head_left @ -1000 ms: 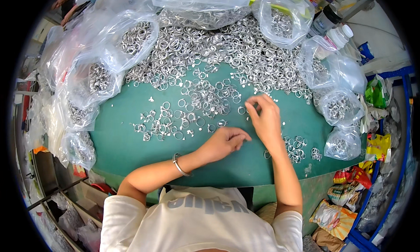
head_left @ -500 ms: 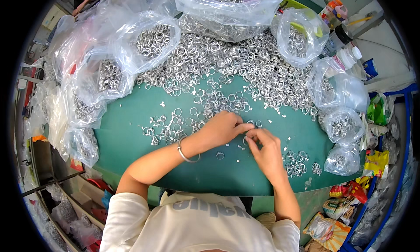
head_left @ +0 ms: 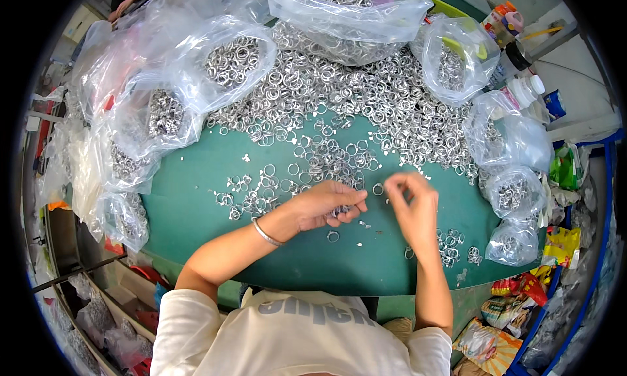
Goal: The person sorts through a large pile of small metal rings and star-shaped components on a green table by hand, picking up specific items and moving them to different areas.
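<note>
My left hand (head_left: 323, 205), with a thin bracelet (head_left: 266, 233) on the wrist, rests on the green table top (head_left: 196, 213). Its fingers curl over a few silver metal rings (head_left: 341, 211). My right hand (head_left: 413, 206) is raised a little to its right, thumb and fingertips pinched together beside a loose ring (head_left: 377, 188). Whether anything is in the pinch is too small to see. Scattered rings (head_left: 261, 187) lie just beyond my left hand, and a small cluster of rings (head_left: 450, 242) lies right of my right wrist.
A wide heap of rings (head_left: 339, 92) covers the far half of the table. Clear plastic bags of rings (head_left: 228, 59) ring the table on the left, back and right (head_left: 516, 193). Bottles (head_left: 516, 56) stand at the back right and snack packets (head_left: 522, 304) lie lower right.
Half a second ago both hands met fingertip to fingertip at the table's middle. My right hand has since drawn away to the right, while my left stays curled over the rings.
</note>
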`<state>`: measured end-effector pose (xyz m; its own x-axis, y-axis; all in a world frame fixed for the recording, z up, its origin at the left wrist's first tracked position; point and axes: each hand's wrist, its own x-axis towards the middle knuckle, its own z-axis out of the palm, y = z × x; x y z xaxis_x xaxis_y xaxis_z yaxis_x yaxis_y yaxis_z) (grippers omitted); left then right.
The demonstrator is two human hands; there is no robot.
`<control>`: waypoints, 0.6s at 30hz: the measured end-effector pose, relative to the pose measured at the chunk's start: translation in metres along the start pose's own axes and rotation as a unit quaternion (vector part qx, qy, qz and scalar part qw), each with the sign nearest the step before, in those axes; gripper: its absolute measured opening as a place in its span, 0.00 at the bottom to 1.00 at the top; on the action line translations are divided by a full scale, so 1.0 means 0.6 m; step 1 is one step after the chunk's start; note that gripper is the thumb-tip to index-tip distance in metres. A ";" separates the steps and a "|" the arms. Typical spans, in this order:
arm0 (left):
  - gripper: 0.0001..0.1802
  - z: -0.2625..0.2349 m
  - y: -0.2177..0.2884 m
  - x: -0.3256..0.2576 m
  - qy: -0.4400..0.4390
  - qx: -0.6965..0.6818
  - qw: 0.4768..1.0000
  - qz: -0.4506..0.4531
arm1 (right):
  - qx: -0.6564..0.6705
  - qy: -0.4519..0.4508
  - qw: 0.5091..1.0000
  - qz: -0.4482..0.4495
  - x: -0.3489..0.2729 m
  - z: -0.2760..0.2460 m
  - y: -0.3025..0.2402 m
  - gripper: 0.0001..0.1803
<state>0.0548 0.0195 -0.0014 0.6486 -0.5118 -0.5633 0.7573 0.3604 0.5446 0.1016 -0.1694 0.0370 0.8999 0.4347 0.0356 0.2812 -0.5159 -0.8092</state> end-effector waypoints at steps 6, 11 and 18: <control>0.08 -0.034 0.058 0.025 0.303 0.465 0.750 0.361 | -0.216 0.097 0.968 -0.081 0.050 0.056 0.062 0.04; 0.08 -0.028 0.078 0.054 0.364 0.627 0.625 0.289 | -0.204 0.071 0.975 -0.045 0.038 0.043 0.064 0.03; 0.07 -0.028 0.082 0.073 0.322 0.608 0.648 0.327 | -0.220 0.071 0.971 -0.069 0.041 0.033 0.056 0.04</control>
<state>0.1220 0.0279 -0.0099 0.9943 0.0137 0.1058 -0.0605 -0.7446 0.6647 0.1266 -0.1615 -0.0011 0.8711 0.4331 0.2314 0.4901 -0.7381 -0.4636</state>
